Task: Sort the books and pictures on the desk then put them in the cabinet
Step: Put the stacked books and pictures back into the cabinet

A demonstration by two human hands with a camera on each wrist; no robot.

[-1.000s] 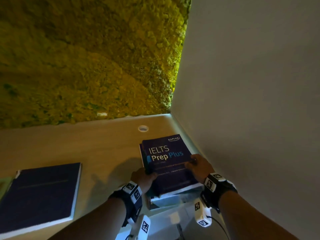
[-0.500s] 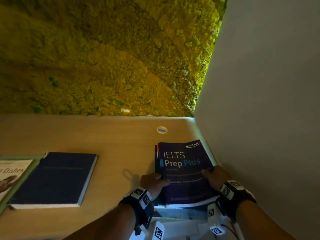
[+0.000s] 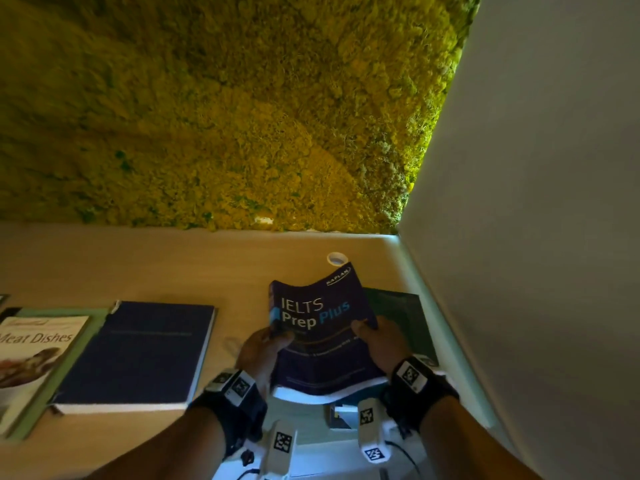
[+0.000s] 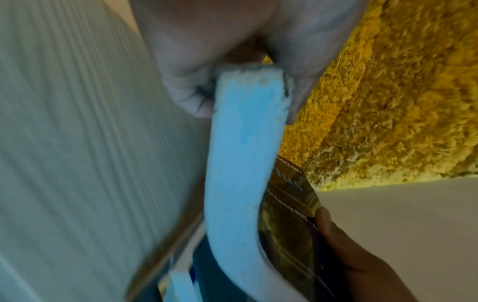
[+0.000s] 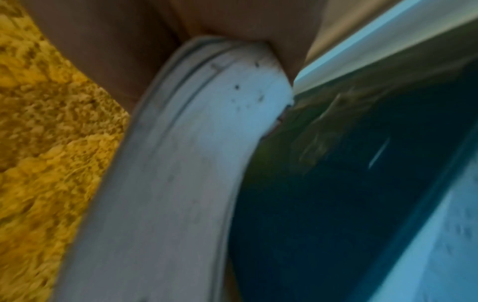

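Both hands hold a dark purple IELTS Prep Plus book (image 3: 318, 327) lifted off the desk and bowed. My left hand (image 3: 263, 348) grips its left edge, thumb on the cover. My right hand (image 3: 375, 337) grips its right edge. In the left wrist view the book's pale page block (image 4: 243, 173) curves between my fingers (image 4: 186, 96). The right wrist view shows the same page edge (image 5: 186, 153) under my hand. A dark green book (image 3: 401, 313) lies on the desk beneath where the purple one was. A plain navy book (image 3: 138, 351) lies to the left.
A Meat Dishes cookbook (image 3: 31, 348) rests on a green book at the far left. The wooden desk (image 3: 173, 265) has a round cable hole (image 3: 336, 258). A moss wall (image 3: 225, 116) stands behind, and a plain white wall (image 3: 536, 237) is close on the right.
Both hands have lifted the IELTS book off the stack, bending it, and the dark green book under it now shows. The head view has swung left, bringing the cookbook into sight.
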